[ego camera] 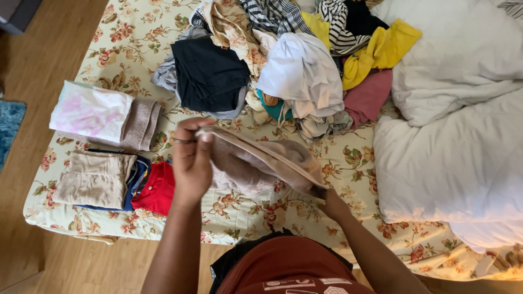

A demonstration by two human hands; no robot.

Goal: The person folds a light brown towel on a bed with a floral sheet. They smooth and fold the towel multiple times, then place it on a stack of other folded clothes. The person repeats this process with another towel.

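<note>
Your left hand [190,158] was closed on one end of a beige knit garment [261,160], thumb and fingers pinching its folded edge, a ring showing on one finger. Your right hand [329,202] gripped the other end from underneath; the cloth covered most of it, so how tightly the fingers were curled could not be told, though the fabric clearly hung from it. The garment stretched between the two hands, held up above the floral bedsheet [348,163] and sagging a little in the middle. Left of your left hand and just below it lay a folded red top [157,188], touching a folded navy piece [137,175] with a folded tan garment [95,178] on top. Above those, farther from the grip, sat a folded white and pink tie-dye shirt [90,111] resting on a brown knit piece [143,124]. Beyond the held garment lay a loose heap of unfolded clothes [294,65], with a dark shirt, a white one, striped pieces and a yellow top [381,49]. To the right of your right hand lay a rumpled white duvet [452,158].
</note>
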